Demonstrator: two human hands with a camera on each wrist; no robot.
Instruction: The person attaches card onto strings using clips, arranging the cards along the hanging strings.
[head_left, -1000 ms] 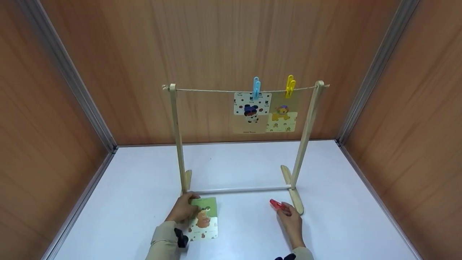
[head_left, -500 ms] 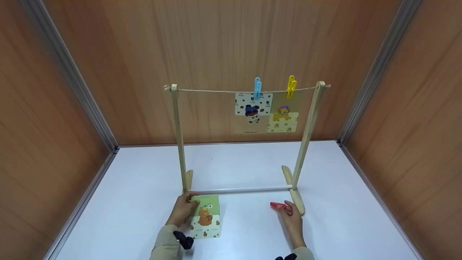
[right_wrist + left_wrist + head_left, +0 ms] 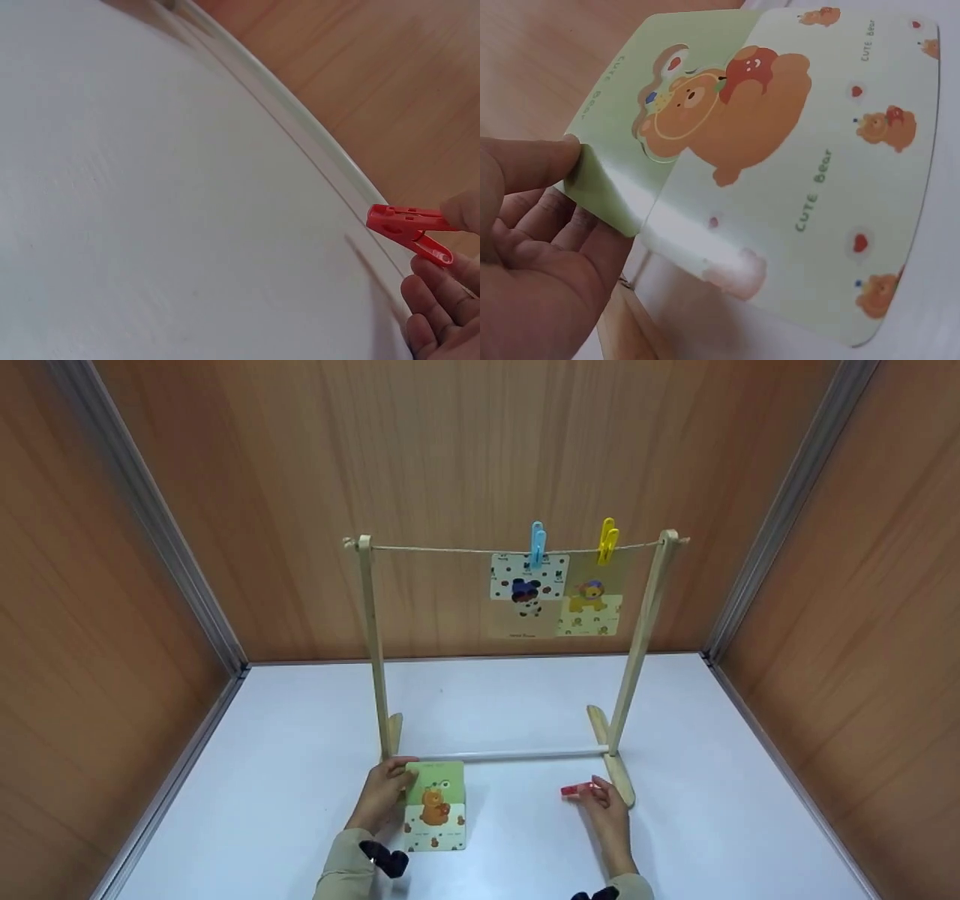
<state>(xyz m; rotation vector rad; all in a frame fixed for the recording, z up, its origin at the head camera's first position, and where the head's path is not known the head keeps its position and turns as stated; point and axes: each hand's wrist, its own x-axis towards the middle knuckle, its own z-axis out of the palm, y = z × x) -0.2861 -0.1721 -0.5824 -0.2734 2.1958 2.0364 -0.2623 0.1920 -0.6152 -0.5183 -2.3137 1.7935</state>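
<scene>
A green and white card printed with a brown bear is pinched at its upper left edge by my left hand. In the left wrist view the thumb lies on the face of the card and the fingers sit behind it. My right hand pinches a red clothespin by its handle ends. The right wrist view has the clothespin between thumb and finger, its handles spread apart and its nose pointing left.
A wooden rack carries a string between two posts. A blue clothespin and a yellow clothespin hold a dog card and a lion card on the string's right half. A white rod joins the posts low down.
My left hand has raised the bear card slightly and moved it a little right, turning it more upright. The red clothespin has turned from slanting to nearly level in my right hand.
</scene>
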